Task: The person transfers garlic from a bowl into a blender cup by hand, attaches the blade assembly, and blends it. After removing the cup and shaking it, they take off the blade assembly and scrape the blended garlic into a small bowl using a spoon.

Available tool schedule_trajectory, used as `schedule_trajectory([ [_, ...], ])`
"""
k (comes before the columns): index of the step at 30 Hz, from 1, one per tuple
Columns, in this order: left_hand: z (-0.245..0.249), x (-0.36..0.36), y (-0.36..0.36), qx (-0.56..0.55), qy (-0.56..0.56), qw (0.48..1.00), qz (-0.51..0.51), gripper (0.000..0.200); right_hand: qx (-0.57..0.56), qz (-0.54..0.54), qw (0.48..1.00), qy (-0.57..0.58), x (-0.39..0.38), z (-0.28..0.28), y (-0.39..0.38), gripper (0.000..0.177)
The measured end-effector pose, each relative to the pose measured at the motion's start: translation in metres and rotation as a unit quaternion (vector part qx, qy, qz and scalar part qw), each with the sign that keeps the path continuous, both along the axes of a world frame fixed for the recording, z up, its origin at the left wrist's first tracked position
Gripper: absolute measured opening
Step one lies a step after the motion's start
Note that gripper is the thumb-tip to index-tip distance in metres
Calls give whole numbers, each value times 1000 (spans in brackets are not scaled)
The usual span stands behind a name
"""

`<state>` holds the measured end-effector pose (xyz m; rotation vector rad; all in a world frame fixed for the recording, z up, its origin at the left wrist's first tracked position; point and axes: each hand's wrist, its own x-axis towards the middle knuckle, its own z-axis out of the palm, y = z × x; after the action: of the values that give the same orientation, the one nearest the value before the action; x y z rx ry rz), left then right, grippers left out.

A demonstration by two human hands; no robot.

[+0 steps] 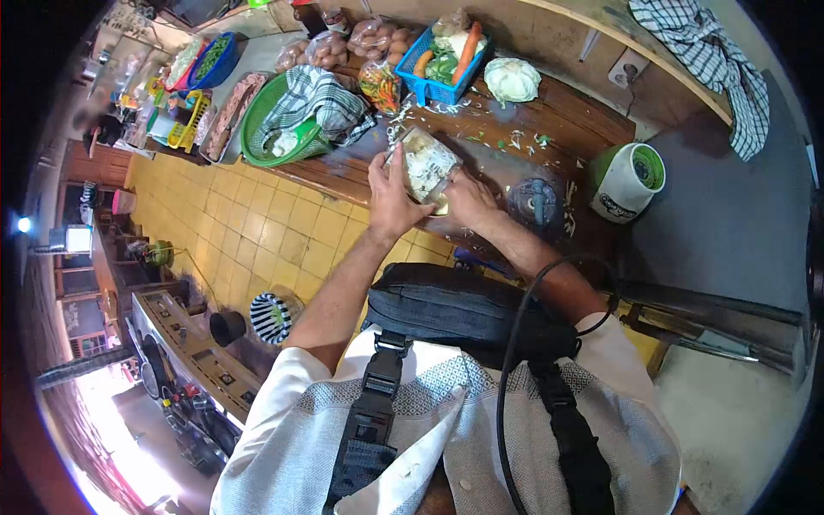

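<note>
On the wooden counter's front part sits a clear container [427, 165] with white shredded or chopped pieces in it. My left hand [393, 196] lies against its left side, thumb and fingers spread along the wall. At the container's right side is my right hand [468, 199], its fingers bent; whether they hold something is hidden. White scraps lie around the container. Left of my hands a green basket [251, 129] holds a checked cloth [322, 96] and some white pieces. Behind the container stands a blue basket [418, 87] with carrots and greens, beside a cabbage [512, 81].
A white and green appliance [627, 183] stands on the right of the counter [566, 116]. A dark round object [532, 202] lies near my right forearm. A metal tray [233, 116] is at the left. Further left, a person [105, 129] is partly visible.
</note>
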<state>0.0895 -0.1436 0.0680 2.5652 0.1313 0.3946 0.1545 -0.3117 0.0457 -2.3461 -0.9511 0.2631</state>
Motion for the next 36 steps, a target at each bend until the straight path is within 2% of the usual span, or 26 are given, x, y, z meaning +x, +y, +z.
schedule_trajectory([
  [1,-2,0,1,7,-3,1000,-8,130,0,-2,1000,1,4,-23,-1,42],
  [3,-2,2,3,18,-9,1000,-15,129,-13,-77,995,56,11,-73,-4,36],
  [4,-1,2,3,29,-16,999,-21,128,-13,-78,995,56,7,-55,-10,36],
  [6,4,3,4,30,1,999,-21,124,-136,-25,990,29,-4,7,-24,34],
  [8,3,5,8,69,-7,997,-29,125,-110,-26,994,11,2,-31,-31,36],
  [10,3,5,9,74,-19,996,-36,124,-56,-93,993,51,3,-39,-32,40],
  [11,3,5,9,70,-14,997,-29,124,-47,-57,996,-52,-1,-43,-40,42],
  [14,2,3,11,67,-14,997,-21,125,-5,-86,996,-9,-9,-30,-39,43],
  [18,3,-2,15,44,-13,999,-9,128,6,-58,998,-32,-10,-28,-44,48],
  [20,4,-5,17,30,-32,999,16,130,24,-105,994,15,-12,-15,-51,42],
  [21,3,-6,18,-7,-35,999,28,131,39,-83,996,-6,-14,-6,-54,34],
  [22,1,-7,20,-7,-33,999,28,131,39,-83,996,-4,-15,-9,-54,34],
  [24,-2,-7,23,-48,-32,996,61,131,17,-49,999,14,-17,-17,-54,28],
  [25,-2,-7,22,-48,-28,996,72,132,-37,-25,999,20,-11,-25,-49,24],
  [26,-4,-7,22,-48,-29,996,70,132,-37,-26,999,19,-5,-31,-48,24],
  [28,-11,-7,24,-68,-52,992,94,134,-128,-59,986,91,-2,-20,-37,20],
  [32,-16,-10,31,-83,-57,989,105,136,-88,-115,986,84,-1,6,-31,19],
  [34,-11,-13,28,-87,-43,989,110,136,-102,-121,985,76,-2,-9,-28,21],
  [36,-8,-11,27,-96,-36,989,109,136,-168,-69,982,55,1,-20,-24,20],
])
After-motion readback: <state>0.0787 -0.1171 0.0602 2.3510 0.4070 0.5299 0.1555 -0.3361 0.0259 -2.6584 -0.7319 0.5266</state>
